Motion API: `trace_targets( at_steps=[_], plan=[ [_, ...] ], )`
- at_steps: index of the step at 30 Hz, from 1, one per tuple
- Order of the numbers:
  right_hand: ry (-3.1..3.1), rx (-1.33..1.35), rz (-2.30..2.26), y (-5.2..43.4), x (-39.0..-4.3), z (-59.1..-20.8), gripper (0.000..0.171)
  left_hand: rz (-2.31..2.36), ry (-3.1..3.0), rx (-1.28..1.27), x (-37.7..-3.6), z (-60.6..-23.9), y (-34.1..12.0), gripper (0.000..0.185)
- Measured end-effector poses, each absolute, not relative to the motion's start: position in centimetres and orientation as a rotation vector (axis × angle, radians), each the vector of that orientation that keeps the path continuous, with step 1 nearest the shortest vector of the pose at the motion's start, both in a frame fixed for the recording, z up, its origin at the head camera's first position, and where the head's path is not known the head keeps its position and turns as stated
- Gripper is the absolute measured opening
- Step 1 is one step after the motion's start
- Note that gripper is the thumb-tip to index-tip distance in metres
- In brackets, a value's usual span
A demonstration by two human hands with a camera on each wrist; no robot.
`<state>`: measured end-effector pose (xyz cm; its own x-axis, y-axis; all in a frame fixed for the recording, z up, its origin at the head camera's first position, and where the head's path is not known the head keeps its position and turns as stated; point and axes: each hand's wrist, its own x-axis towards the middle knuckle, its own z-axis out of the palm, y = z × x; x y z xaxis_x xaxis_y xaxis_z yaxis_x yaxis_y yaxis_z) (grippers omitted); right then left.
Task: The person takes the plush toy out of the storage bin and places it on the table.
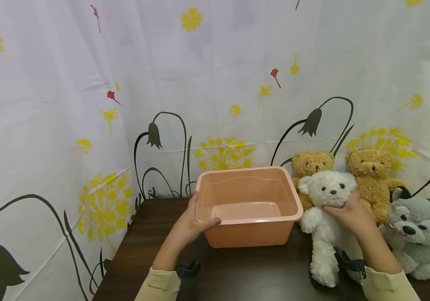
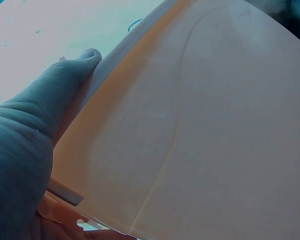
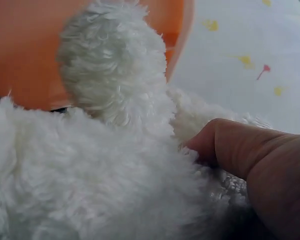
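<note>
A peach plastic basin (image 1: pixel 249 234) stands on the dark wooden table, its inside bare in the head view. My left hand (image 1: pixel 186 223) grips its left rim near the front corner, the thumb (image 2: pixel 65 75) along the rim in the left wrist view. Right of the basin is a white teddy bear (image 1: pixel 324 225), upright with its legs hanging down. My right hand (image 1: pixel 356 213) holds it at the neck, just under the head; the thumb (image 3: pixel 225 142) presses into white fur in the right wrist view. The fingers behind the bear are hidden.
Two tan teddy bears, one (image 1: pixel 313 163) behind the white bear and another (image 1: pixel 371 175) to its right, sit against the flowered curtain (image 1: pixel 215 75). A grey and white plush dog (image 1: pixel 418 234) sits at the right end of the dark table (image 1: pixel 252 271).
</note>
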<state>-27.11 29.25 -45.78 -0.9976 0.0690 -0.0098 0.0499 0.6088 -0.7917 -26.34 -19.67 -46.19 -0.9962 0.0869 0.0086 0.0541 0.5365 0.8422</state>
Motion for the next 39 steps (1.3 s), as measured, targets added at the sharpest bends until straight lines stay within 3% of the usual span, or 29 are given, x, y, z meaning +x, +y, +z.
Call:
trace_targets(
  at_steps=[4, 16, 24, 39],
  plan=[
    [-2.848, -0.129, 1.458, 29.5, -28.0, -47.1, 0.107, 1.495, 2.726, 0.124, -26.3, -46.2, -19.9, 0.135],
    [-3.053, -0.148, 1.42, 30.1, -28.3, -48.1, 0.135, 1.532, 2.708, 0.125, -26.3, -46.4, -19.5, 0.135],
    [-3.043, -0.104, 1.377, 30.3, -28.5, -48.4, 0.126, 1.503, 2.74, 0.113, -26.7, -46.5, -19.4, 0.134],
    [-3.153, -0.188, 1.302, 30.1, -27.9, -47.6, 0.144, 1.51, 2.738, 0.096, -26.9, -46.7, -19.3, 0.133]
  ],
)
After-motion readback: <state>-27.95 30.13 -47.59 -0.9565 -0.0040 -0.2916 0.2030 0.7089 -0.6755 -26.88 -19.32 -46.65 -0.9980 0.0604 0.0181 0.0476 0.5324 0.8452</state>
